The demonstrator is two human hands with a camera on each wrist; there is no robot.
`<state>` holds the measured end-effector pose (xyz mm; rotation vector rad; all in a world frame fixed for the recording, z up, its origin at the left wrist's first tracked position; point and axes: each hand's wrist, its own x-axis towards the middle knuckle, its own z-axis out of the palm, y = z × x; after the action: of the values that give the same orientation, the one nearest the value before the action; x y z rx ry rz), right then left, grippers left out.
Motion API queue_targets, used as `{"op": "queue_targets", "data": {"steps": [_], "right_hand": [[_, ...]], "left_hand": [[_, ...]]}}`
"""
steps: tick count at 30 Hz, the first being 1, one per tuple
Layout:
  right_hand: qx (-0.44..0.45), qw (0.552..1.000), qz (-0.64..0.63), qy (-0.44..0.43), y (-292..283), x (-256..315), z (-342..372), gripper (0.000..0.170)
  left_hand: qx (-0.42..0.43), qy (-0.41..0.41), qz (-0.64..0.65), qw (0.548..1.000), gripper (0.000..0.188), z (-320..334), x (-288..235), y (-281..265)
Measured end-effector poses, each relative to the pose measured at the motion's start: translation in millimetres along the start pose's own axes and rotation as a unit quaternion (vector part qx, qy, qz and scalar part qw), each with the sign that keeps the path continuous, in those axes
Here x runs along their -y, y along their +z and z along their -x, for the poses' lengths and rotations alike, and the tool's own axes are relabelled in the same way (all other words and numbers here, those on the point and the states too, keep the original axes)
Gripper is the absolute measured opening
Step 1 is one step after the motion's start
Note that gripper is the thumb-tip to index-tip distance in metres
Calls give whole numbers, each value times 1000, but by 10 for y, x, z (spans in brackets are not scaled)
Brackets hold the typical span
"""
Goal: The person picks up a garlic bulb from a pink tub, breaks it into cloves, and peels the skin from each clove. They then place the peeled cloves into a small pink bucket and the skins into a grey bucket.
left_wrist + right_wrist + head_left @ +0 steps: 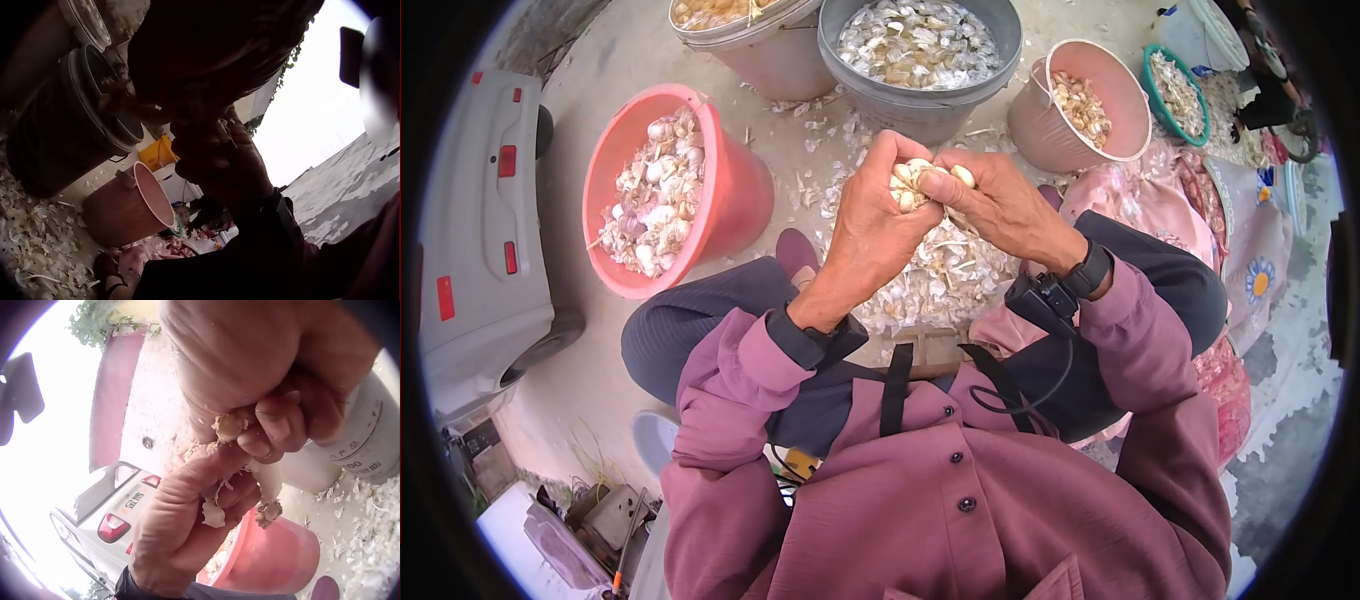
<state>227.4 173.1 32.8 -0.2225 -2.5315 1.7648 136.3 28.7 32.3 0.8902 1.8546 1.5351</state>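
Both hands meet in front of the chest, over a heap of papery garlic skins (945, 275) on the ground. My left hand (865, 225) grips a cluster of pale garlic cloves (908, 182) in curled fingers. From the other side my right hand (1010, 205) pinches the garlic, its thumb lying across the cloves. In the right wrist view, a clove (228, 427) shows between the right fingers and the left hand (169, 519), with loose skin hanging below. The left wrist view is dark; the right hand (228, 165) shows there with a shred of skin.
A pink bucket (745, 190) of garlic bulbs stands at left. Ahead is a grey bucket (930, 115) of cloves in liquid, with another bucket (750, 50) beside it. To the right are a paler pink bucket (1025, 125) holding cloves and a green basin (1150, 90). A vehicle (485, 230) is far left.
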Motion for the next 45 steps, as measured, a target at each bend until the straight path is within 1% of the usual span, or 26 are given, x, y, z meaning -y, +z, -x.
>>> {"op": "queue_targets", "data": {"steps": [2, 4, 5, 7, 10, 11, 12, 13, 15, 16, 18, 20, 21, 22, 24, 28, 31, 33, 34, 35, 36, 38, 40, 42, 44, 45], "right_hand": [[4, 999, -36, -3, 1, 22, -8, 44], [20, 1000, -18, 5, -17, 20, -5, 44], [18, 997, -67, 23, -14, 40, 2, 45], [15, 992, -118, 43, 3, 57, 1, 46], [-1, 993, -115, 0, -20, 64, -8, 45], [48, 970, -224, 84, -83, 75, 10, 42], [96, 925, -328, 165, -128, 76, 15, 40], [94, 926, -328, 164, -156, 60, -4, 40], [118, 882, -404, 212, -176, 2, -11, 35], [117, 883, -403, 212, -169, -26, 2, 35], [107, 843, -481, 215, -128, -99, 34, 35], [110, 831, -502, 213, -114, -182, 41, 34], [112, 819, -523, 211, -120, -203, 40, 34], [112, 819, -522, 211, -126, -205, 40, 34], [110, 815, -548, 153, -145, -201, 25, 34], [106, 819, -545, 144, -146, -184, 18, 38], [86, 814, -553, 154, -106, -187, 8, 41], [42, 824, -531, 193, -82, -149, 12, 41], [44, 828, -526, 187, -78, -159, 9, 41], [30, 829, -512, 221, -59, -218, 28, 40], [14, 828, -498, 256, -43, -291, 48, 39], [31, 820, -505, 267, -50, -357, 62, 38], [4, 819, -489, 301, -52, -316, 39, 39], [5, 826, -479, 295, -119, -249, -31, 38], [-42, 808, -528, 259, -204, -229, -224, 39], [-39, 798, -564, 209, -298, -278, -356, 48]], "left_hand": [[-1, 2, -3, 1000, 28, 14, 16, -3], [-9, 15, 4, 1000, 27, 22, 20, 1], [-11, 13, 6, 1000, 27, 35, 6, 7], [-17, -13, 85, 996, 26, 41, -86, 5], [-10, -9, 82, 997, 26, 48, -107, -5], [-10, -7, 83, 997, 26, 46, -85, 1], [-11, -7, 88, 996, 27, 47, -47, 4], [-10, -8, 93, 996, 29, 41, -21, 2], [-1, -23, 107, 994, 30, 47, -11, -18], [4, -37, 120, 992, 32, 39, -21, -26], [0, -37, 104, 994, 33, 45, -41, -36], [-4, -37, 88, 995, 33, 45, -21, -45], [-35, -34, 86, 995, 34, 38, 25, -38], [-66, -32, 84, 994, 34, 35, 65, -32], [-81, -51, 100, 990, 34, 19, 114, -57], [-116, -88, 115, 983, 33, 10, 109, -108], [-90, -138, 163, 973, 27, 25, 107, -124], [-95, -120, 145, 978, 26, 42, 188, -107], [-100, -99, 127, 982, 25, 20, 207, -106], [-105, -102, 94, 985, 23, 19, 208, -107], [-108, -95, 95, 985, 23, 17, 187, -105], [-109, -100, 113, 983, 23, 24, 162, -103], [-113, -91, 94, 985, 24, 22, 176, -117], [-115, -102, 96, 983, 23, 25, 170, -124], [-115, -117, 100, 981, 27, 30, 104, -129], [-128, -106, 109, 980, 28, 35, 31, -119]]}}
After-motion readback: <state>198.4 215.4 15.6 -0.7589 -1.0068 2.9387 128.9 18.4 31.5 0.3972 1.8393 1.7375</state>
